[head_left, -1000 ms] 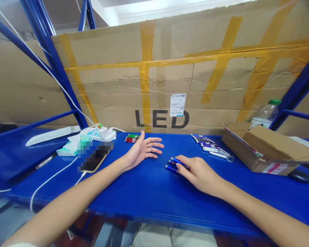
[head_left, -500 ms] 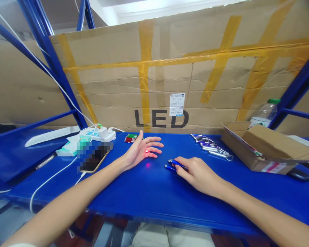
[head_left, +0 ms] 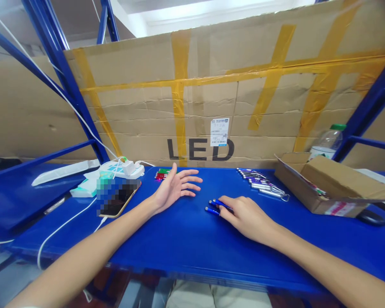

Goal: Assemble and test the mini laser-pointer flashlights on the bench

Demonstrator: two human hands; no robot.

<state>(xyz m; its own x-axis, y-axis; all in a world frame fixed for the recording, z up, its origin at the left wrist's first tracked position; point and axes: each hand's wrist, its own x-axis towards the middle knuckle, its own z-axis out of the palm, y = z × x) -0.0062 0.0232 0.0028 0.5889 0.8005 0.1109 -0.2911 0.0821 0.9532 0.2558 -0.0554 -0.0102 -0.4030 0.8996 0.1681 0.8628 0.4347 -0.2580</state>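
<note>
My left hand point(head_left: 177, 188) is held over the blue table with its fingers spread and nothing in it. Right of it, my right hand point(head_left: 244, 216) is closed on blue pens point(head_left: 213, 205), whose silver tips point left. Behind my left hand, green and red pens point(head_left: 162, 173) lie near the cardboard, partly hidden by its thumb. Several purple and silver pens point(head_left: 263, 184) lie in a slanting row beyond my right hand, some with a clip ring at the end.
An open cardboard box point(head_left: 327, 184) stands at the right, with a bottle point(head_left: 329, 139) behind it and a dark object point(head_left: 371, 217) beside it. At the left are a phone point(head_left: 122, 199), tissues point(head_left: 86, 186), a power strip point(head_left: 131, 170) and white cables. Taped cardboard point(head_left: 141, 111) walls the back.
The red glow has gone from my left fingers and the table below; a pinkish spot now shows by the red pens. Another blue pen tip shows at my right hand.
</note>
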